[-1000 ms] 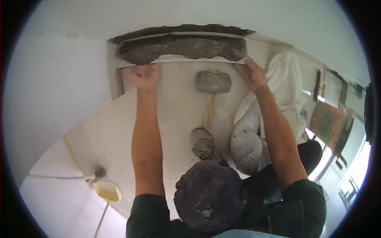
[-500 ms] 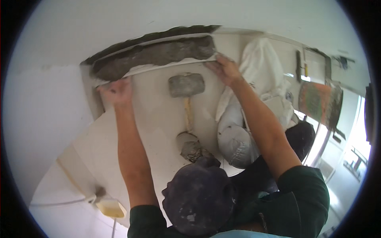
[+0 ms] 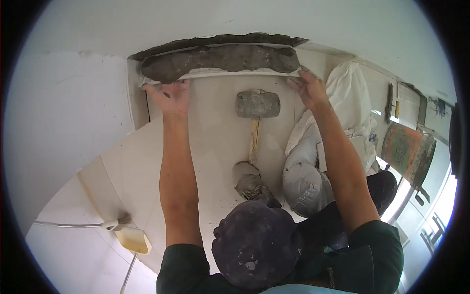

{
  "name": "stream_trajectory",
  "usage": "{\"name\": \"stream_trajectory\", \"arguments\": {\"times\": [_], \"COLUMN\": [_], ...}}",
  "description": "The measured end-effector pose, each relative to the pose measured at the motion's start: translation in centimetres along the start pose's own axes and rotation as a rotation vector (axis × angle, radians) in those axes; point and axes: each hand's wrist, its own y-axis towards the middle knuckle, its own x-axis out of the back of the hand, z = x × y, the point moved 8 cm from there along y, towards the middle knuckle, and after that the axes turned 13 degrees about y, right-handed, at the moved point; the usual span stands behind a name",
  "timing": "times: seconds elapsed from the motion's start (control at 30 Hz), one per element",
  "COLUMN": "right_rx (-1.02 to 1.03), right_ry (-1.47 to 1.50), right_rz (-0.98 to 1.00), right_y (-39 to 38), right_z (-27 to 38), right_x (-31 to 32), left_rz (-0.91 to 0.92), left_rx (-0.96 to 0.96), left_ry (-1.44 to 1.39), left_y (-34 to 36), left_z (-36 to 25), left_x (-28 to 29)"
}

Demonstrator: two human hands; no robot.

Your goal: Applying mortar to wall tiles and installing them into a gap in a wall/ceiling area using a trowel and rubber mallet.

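A long narrow white tile strip, its upper face spread with lumpy dark grey mortar, lies between my hands beside the wall. My left hand is palm up under its left end, with the thumb at the corner and fingertips beneath the edge. A dark smear marks that palm. At the right end, my right hand grips the corner between thumb and fingers. Just beyond the strip runs a dark mortar-like band along the foot of the wall. Parts of the fingers are hidden under the strip.
A rubber mallet with a wooden handle lies on the pale floor, near a mortar-smeared tool. White sacks and a grey bag lie right. Farther right is a stained orange-green container. A yellowish scoop-like thing is lower left.
The whole view has shifted and turned slightly, so strip, mallet and sacks appear farther right. Both hands still hold the strip's ends; my left palm is now more plainly seen.
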Motion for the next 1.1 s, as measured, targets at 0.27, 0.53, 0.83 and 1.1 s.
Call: {"name": "stream_trajectory", "arguments": {"times": [0.27, 0.53, 0.83, 1.1], "right_rx": [-0.032, 0.346, 0.472, 0.532], "right_ry": [-0.027, -0.71, -0.989, -1.214], "right_rz": [-0.113, -0.023, -0.153, -0.177], "right_y": [0.9, 1.9, 2.7, 2.6], "right_z": [4.1, 5.4, 5.2, 5.8], "right_x": [-3.0, -4.7, -4.4, -4.8], "left_rz": [0.004, -0.139, -0.223, -0.218], "left_rx": [-0.127, -0.405, -0.444, -0.464], "left_ry": [0.379, 0.866, 1.005, 1.021], "left_y": [1.1, 2.6, 3.1, 3.4], "left_z": [-0.8, -0.2, -0.6, -0.5], "left_x": [-4.1, -4.0, -3.3, -3.2]}}
